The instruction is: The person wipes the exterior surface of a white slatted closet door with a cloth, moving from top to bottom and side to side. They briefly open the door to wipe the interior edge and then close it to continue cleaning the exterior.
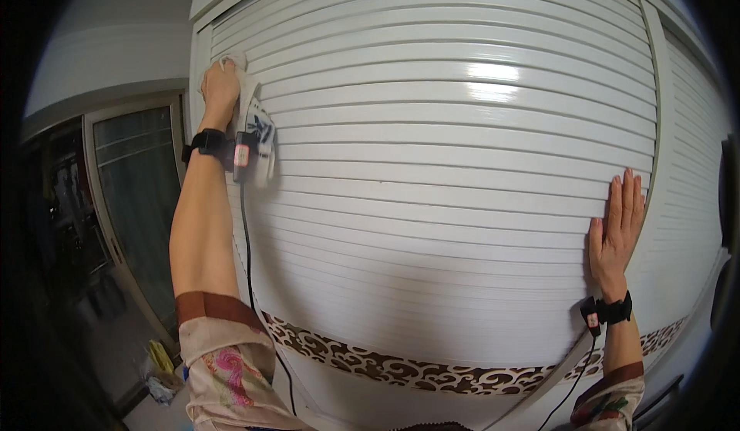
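Observation:
My left hand [221, 93] is raised at the upper left, its fingers closed on a light cloth [263, 136] with a dark print. The cloth lies against the left edge of a white slatted wardrobe door [439, 142] and hangs down beside the wrist. Flat on the door's right edge, fingers apart and pointing up, rests my right hand [620, 229], with nothing held in it. Each wrist wears a black strap with a small cabled device. A brown and white scroll-pattern band [416, 370] runs across the lower door.
A glass sliding door [139, 159] in a light frame stands at the left. Plastic bags [162, 387] lie on the floor at the lower left. Another slatted door panel [688, 142] adjoins at the right. Black cables hang from both wrist devices.

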